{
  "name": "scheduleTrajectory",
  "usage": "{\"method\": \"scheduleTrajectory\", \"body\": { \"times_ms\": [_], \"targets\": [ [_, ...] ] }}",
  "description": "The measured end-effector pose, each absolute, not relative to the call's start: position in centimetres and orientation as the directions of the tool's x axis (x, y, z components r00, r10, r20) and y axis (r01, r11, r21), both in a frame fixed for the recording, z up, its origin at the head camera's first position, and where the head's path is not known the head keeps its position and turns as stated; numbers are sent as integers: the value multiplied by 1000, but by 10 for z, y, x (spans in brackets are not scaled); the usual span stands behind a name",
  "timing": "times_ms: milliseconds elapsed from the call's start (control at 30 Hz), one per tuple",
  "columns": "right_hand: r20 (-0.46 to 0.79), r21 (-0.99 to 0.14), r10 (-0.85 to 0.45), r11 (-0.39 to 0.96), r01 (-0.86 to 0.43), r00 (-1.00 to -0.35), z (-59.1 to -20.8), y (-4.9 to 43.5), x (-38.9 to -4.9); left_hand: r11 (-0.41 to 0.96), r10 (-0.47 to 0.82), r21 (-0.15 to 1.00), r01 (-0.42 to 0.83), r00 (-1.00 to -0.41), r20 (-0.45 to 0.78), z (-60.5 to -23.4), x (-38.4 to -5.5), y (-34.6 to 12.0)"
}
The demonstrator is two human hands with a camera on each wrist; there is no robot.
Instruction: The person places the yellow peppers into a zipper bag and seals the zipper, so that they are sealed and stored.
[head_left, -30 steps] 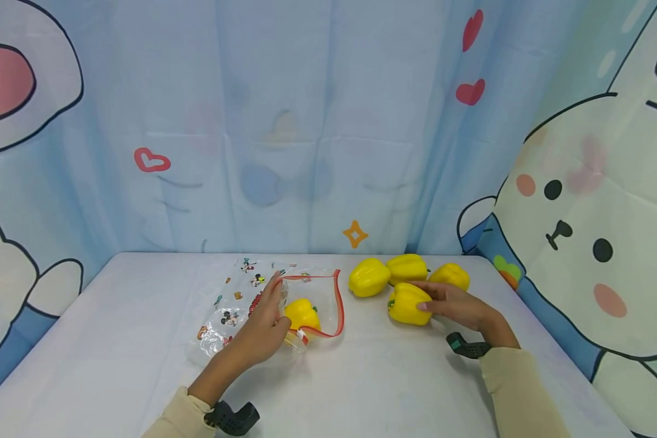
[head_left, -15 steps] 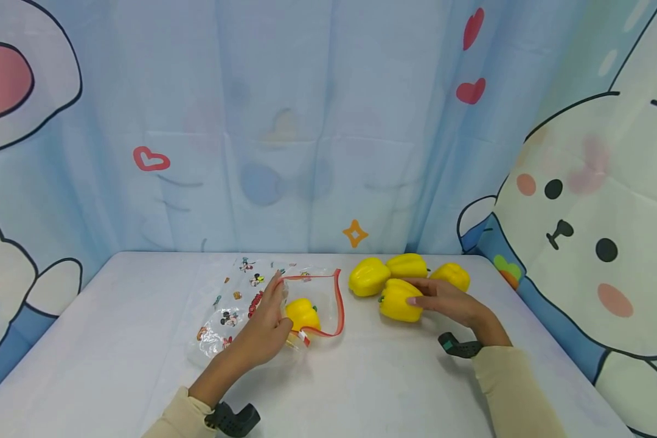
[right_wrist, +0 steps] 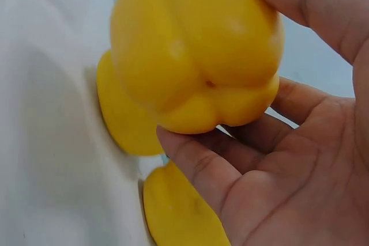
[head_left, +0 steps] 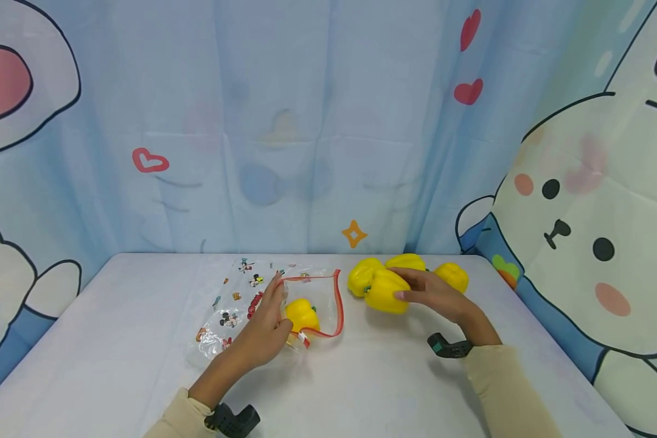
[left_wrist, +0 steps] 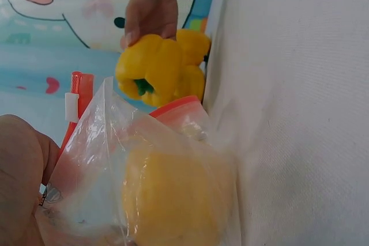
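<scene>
My right hand grips a yellow bell pepper by its blunt end, thumb on one side and fingers on the other. The pepper is off the table, its green stem facing left; the right wrist view shows the lobed bottom of the pepper. My left hand holds the rim of a clear zipper bag with a red closure and cartoon prints. The mouth of the bag gapes to the right. Inside lies another yellow bell pepper, blurred through the plastic in the left wrist view.
Behind the held pepper lie more yellow bell peppers: one at the left, one at the back and one at the right. A white cloth covers the table. A printed blue curtain hangs behind its far edge.
My right hand has lifted the bell pepper from the table and carried it left toward the bag. The left hand and the bag have stayed in place.
</scene>
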State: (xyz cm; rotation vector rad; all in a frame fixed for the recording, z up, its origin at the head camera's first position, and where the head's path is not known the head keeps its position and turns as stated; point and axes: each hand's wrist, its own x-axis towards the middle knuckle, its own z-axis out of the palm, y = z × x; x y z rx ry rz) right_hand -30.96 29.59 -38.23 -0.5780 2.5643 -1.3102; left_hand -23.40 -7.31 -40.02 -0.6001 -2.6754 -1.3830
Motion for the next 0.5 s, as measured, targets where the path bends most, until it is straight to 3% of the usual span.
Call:
{"method": "scheduleTrajectory", "body": {
  "times_ms": [500],
  "targets": [
    [40,-885,-487,388,-257,-873,-371,261,-295,507,317,772,384,-916,247,-401,-234,-73]
  ]
}}
